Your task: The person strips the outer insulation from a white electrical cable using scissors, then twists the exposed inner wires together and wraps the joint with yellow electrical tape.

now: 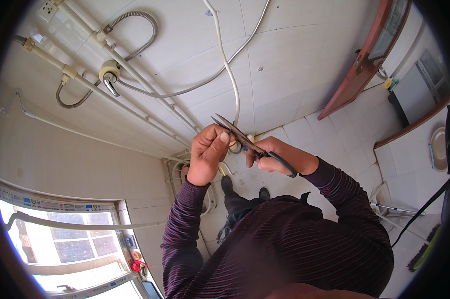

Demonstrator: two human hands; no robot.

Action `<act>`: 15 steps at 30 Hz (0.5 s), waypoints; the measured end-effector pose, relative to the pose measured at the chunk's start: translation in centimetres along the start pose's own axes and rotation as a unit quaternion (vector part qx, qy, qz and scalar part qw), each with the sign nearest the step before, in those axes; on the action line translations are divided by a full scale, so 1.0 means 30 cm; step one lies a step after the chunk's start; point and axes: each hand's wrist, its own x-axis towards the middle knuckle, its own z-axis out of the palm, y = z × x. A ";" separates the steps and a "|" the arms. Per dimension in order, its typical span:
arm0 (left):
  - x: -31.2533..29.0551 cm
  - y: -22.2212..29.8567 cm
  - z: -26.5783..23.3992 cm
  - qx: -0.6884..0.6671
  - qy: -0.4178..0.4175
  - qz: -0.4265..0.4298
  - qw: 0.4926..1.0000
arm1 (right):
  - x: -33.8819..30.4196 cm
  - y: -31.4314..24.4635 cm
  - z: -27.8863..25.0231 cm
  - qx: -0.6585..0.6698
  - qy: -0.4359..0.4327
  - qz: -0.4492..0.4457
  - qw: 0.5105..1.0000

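My right hand (pixel 277 154) is closed round a pair of scissors (pixel 244 141) with dark handles. Their worn blades point up and to the left, slightly parted at the tips. Beside the blades, my left hand (pixel 207 153) is raised with thumb and fingers pinched together. Something small and dark shows at its fingertips against the blades, too small to name. A white cable or thin hose (pixel 226 60) comes down along the wall and passes behind the scissors. Whether my left hand touches it, I cannot tell. Below the blades, a small pale round thing (pixel 236 147) is partly hidden between my hands.
On the tiled wall are pale pipes (pixel 100 42), a shower mixer (pixel 109 74) and a grey metal hose (pixel 185 94). A bright window (pixel 80 234) is at lower left. A reddish door (pixel 354 67) stands at far right, with a basin (pixel 438 149) nearer me.
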 end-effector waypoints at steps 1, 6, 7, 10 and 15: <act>-0.002 0.002 -0.004 -0.007 -0.007 -0.004 1.000 | -0.004 -0.004 0.000 0.032 -0.013 0.022 0.999; -0.008 0.012 -0.020 -0.032 -0.032 -0.015 0.999 | -0.005 0.014 0.004 0.127 -0.053 0.056 0.989; -0.010 0.011 -0.023 -0.039 -0.034 -0.016 0.999 | -0.005 0.015 0.005 0.139 -0.057 0.061 0.987; -0.017 0.001 -0.043 -0.081 -0.055 -0.022 0.995 | -0.006 0.011 0.004 0.202 -0.087 0.086 0.972; -0.020 0.001 -0.061 -0.152 -0.102 -0.032 0.983 | 0.001 0.019 0.001 0.359 -0.181 0.105 0.910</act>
